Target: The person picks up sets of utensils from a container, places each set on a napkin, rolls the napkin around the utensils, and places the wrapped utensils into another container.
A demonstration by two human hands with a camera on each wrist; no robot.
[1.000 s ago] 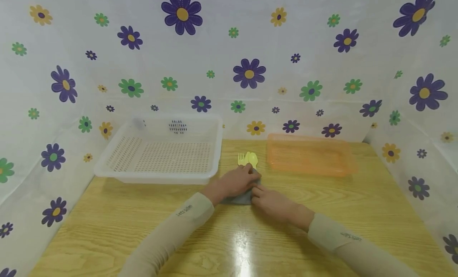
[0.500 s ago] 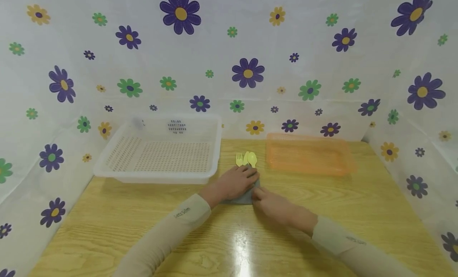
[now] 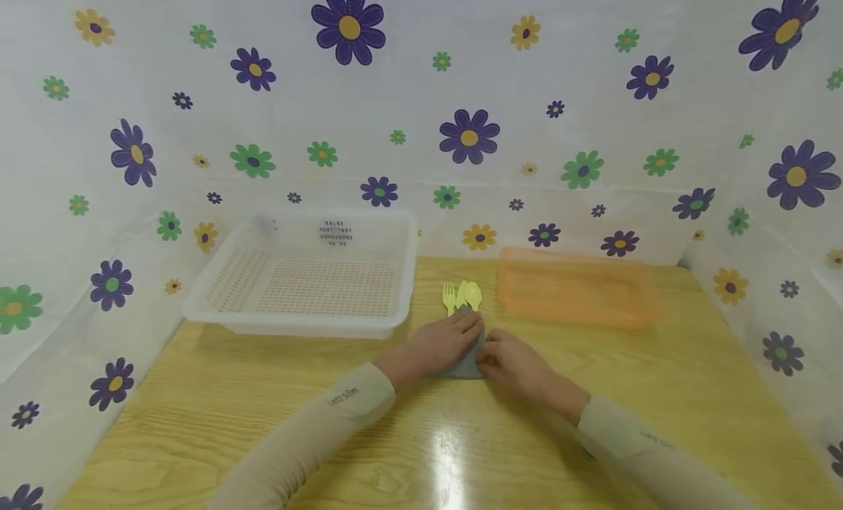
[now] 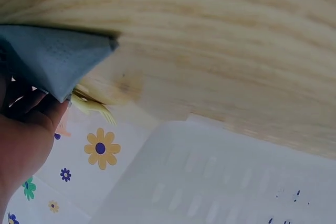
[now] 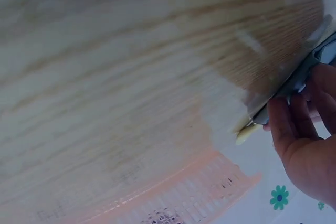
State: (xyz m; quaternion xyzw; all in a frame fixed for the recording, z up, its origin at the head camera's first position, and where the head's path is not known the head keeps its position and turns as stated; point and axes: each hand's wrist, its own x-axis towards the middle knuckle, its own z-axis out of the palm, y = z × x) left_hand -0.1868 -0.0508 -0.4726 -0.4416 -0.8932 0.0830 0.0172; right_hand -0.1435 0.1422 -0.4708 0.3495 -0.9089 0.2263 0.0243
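Observation:
A grey cloth napkin [image 3: 470, 364], folded to a point at its far end, lies on the wooden table. A yellow plastic fork [image 3: 449, 295], knife [image 3: 462, 296] and spoon [image 3: 473, 295] stick out beyond that point, their lower parts hidden. My left hand [image 3: 437, 345] rests across the napkin with fingers extended, covering much of it. At the napkin's right edge, my right hand [image 3: 516, 364] has its fingers curled and pinches the cloth [image 5: 291, 85]. In the left wrist view, a corner of the napkin [image 4: 58, 56] stands out past my fingers.
A white perforated basket [image 3: 299, 321] stands at the back left. An orange shallow basket [image 3: 579, 316] sits at the back right, near the cutlery. Flower-printed sheeting [image 3: 395, 71] encloses the table [image 3: 369, 451] behind and at both sides.
My left hand has gone from bent fingers near the napkin's tip to lying flatter and a little nearer. My right hand stays at the right edge. The head view has shifted slightly.

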